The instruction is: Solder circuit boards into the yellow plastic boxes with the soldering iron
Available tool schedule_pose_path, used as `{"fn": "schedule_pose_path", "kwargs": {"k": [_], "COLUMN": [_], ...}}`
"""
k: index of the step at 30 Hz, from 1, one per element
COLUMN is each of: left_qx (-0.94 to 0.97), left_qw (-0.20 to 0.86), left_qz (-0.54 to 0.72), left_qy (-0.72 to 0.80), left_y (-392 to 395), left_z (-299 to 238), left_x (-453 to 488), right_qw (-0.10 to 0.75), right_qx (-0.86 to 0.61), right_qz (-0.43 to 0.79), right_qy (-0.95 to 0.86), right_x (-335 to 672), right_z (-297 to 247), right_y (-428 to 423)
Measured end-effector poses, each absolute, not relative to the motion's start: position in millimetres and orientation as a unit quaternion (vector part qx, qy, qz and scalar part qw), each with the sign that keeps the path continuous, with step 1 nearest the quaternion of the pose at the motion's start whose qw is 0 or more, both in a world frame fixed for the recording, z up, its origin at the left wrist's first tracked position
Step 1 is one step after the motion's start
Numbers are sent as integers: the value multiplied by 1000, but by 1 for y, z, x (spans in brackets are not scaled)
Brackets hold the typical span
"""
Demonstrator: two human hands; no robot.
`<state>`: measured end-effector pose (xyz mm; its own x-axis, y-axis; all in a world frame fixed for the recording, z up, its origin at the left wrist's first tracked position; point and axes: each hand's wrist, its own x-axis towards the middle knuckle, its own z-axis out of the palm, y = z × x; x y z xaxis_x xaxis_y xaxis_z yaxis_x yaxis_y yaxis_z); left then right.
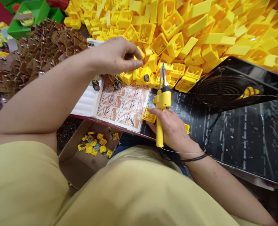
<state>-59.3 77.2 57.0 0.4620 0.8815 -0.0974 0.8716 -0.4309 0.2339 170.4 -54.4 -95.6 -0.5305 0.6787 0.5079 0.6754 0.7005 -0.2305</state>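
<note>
My right hand point(173, 127) is wrapped round a yellow soldering gun point(162, 100), its metal tip pointing away from me and a thin solder wire trailing from the handle. The same hand's thumb and fingers also pinch a small yellow plastic case point(148, 115). My left hand point(118, 56) is at the near edge of a heap of yellow plastic cases point(174, 25), thumb and forefinger apart; its other fingers are hidden. Below it, small round black parts with thin wires point(117, 84) lie by a printed sticker sheet point(120, 106). Another round part point(146, 78) sits in a yellow case.
A pile of brown circuit boards point(46, 53) is at the left, with green bins point(32, 18) behind. A white foam tray point(88, 102) lies beside the stickers. A black fan point(226, 88) stands at right. Below the table edge, a cardboard box point(82, 166) holds several yellow cases.
</note>
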Motion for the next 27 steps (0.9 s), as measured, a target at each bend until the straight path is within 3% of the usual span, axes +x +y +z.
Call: {"fn": "schedule_pose_path", "kwargs": {"k": [5,9,13,22,27], "left_qx": [879,935,899,850,856], "left_qw": [-12,-25,33,51,90], "left_qz": [71,98,147,-27,53], "left_qy": [471,338,412,524,507], "left_y": [19,-30,-50,-26,-29], "left_z": [-22,-72,-72,-56,-63], "left_x": [-79,-100,-102,-60,-66], "right_qw": [294,329,390,413,394], "right_qx": [-383,-374,-381,-360,-366], "right_qz": [23,18,7,-29,-18], "right_qy": [-876,-867,-838,-836,-843], "right_x": [186,195,205,223,232], "right_z": [-90,-85,-76,-66,-69], "right_y": [-61,-66,-74,-85,-89]}}
